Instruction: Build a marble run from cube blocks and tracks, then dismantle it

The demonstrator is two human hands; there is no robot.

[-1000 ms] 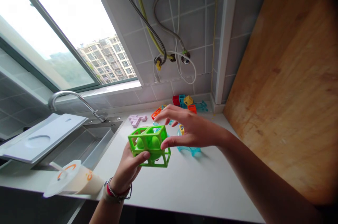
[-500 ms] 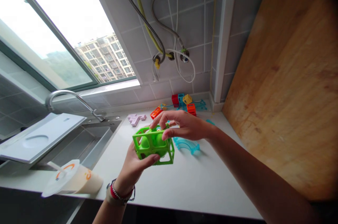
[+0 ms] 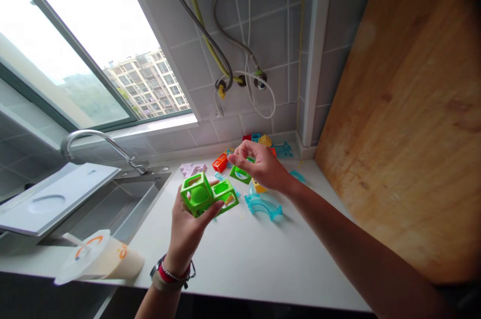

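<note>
Our left hand (image 3: 190,226) grips joined green cube blocks (image 3: 200,196), long axis running left to right. Our right hand (image 3: 266,165) pinches another green cube (image 3: 236,171), apart from them, beyond their right end.

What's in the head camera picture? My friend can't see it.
A left hand holds green blocks over a white counter; the right hand holds another green block. Nearby are a blue curved piece, a sink and a cup.
</note>
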